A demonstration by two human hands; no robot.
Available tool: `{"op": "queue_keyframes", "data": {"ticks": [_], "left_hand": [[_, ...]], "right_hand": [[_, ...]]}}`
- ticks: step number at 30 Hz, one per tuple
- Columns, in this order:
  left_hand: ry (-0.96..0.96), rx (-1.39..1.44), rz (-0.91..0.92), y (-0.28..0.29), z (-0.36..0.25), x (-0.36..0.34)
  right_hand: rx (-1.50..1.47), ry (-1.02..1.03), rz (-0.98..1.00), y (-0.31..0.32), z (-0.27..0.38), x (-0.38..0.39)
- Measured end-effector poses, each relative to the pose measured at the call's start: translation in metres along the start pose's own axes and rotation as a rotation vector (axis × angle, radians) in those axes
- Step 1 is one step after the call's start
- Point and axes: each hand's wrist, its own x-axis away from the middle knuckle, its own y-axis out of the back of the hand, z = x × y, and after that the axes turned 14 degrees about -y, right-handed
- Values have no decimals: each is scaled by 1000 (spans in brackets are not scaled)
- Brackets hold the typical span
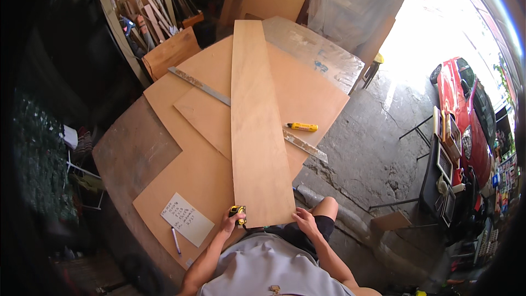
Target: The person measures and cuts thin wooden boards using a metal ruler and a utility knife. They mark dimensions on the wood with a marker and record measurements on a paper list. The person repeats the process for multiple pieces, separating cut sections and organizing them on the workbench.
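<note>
A long pale plywood board lies lengthwise in front of me, its near end close to my body. My left hand is closed around a yellow and black tape measure at the board's near left corner. At the near right corner, my right hand has its fingers closed on the board's edge; the fingertips are partly hidden. A metal straightedge passes under the board at a slant. Beside the board's right edge rests a yellow utility knife.
Brown sheets cover the worktable. A handwritten paper and a pen lie at the near left. Wood offcuts stand at the back left. To the right are a black table and a red car.
</note>
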Motion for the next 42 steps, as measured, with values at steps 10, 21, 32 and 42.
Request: {"op": "queue_keyframes", "data": {"ticks": [10,21,32,42], "left_hand": [[-34,-61,17,5,4,0],[-72,52,-203,-30,-2,-1],[-179,108,-384,-27,4,13],[-202,-111,-341,-12,37,22]], "right_hand": [[-205,-125,96,-25,-14,-16],[74,-68,-266,-37,48,-47],[-7,111,-422,-72,62,-30],[326,268,-409,-52,93,-23]]}}
